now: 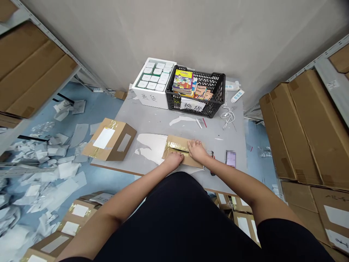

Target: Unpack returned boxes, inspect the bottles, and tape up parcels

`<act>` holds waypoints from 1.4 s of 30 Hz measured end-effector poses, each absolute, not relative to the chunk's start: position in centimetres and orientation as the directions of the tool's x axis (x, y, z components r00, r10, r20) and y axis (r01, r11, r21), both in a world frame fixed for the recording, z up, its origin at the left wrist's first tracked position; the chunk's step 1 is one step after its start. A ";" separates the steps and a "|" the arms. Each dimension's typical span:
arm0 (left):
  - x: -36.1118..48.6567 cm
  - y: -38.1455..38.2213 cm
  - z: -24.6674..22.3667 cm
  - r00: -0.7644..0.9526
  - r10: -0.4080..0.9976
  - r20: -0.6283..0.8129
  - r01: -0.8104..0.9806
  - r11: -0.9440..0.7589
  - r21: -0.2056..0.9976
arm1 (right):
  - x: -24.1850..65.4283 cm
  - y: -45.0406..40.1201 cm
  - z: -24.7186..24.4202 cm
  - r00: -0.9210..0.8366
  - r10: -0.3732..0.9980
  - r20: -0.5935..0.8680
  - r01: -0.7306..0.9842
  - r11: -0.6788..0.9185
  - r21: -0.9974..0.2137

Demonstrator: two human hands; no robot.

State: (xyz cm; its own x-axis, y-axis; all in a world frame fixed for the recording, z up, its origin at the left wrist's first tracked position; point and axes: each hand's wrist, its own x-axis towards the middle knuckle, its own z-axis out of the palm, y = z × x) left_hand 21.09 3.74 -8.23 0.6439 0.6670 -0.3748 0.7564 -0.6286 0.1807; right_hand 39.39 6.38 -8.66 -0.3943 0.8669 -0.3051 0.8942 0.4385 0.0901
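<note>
A small cardboard box (178, 142) with shiny tape lies near the front edge of the grey table, a dark gap running between its top flaps. On the near flap, beside the gap, my left hand (174, 160) rests with its fingers bent over the edge and gripping the cardboard. My right hand (196, 150) is at the box's right end, its fingers bent over the far flap and the thumb near the gap. White paper (154, 145) lies to the left of the box and partly under it. What is inside the box cannot be seen.
A taped carton (116, 140) stands at the table's left. At the back are a white foam box (149, 100) of small white boxes and a black crate (218, 91) with books. A phone (231, 159), a red-black tool (212, 163) and a white cable (228, 115) lie to the right.
</note>
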 end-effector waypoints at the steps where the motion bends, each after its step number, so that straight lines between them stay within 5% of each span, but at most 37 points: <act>1: 21.2 3.9 -8.2 0.638 0.663 -0.391 0.760 -0.624 0.181 | 38.6 6.3 -8.8 -0.355 0.882 -0.311 0.906 0.406 0.118; 6: 21.2 4.4 -8.2 0.630 0.642 -0.437 0.759 -0.628 0.173 | 34.9 6.0 -8.5 -0.133 0.930 -0.343 0.961 0.205 0.183; 13: 21.1 4.6 -8.6 0.637 0.624 -0.453 0.750 -0.638 0.175 | 38.3 9.7 -5.9 -0.308 0.820 -0.482 0.947 0.315 -0.069; 18: 20.9 4.9 -8.2 0.638 0.648 -0.415 0.752 -0.641 0.154 | 39.9 13.7 -4.5 -0.334 0.761 -0.556 0.939 0.319 -0.128; 23: 20.4 5.2 -8.5 0.617 0.748 -0.245 0.783 -0.614 0.098 | 40.0 15.0 -4.2 -0.308 0.776 -0.550 0.950 0.279 -0.139; 38: 18.3 1.6 -7.0 0.708 0.693 -0.134 0.706 -0.699 0.111 | 41.8 18.6 -5.6 -0.274 0.798 -0.538 0.962 0.215 -0.171; 42: 16.8 -2.0 -8.5 0.736 0.663 -0.137 0.677 -0.714 0.178 | 42.5 18.7 -6.2 -0.288 0.868 -0.405 0.957 0.244 -0.158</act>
State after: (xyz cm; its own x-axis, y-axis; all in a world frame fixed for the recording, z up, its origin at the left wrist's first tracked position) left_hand 16.78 -1.95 -8.47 0.7358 0.6632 -0.1367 0.6769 -0.7142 0.1781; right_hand 42.47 18.74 -6.21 -0.2880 0.8678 -0.4050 0.9568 0.2437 -0.1583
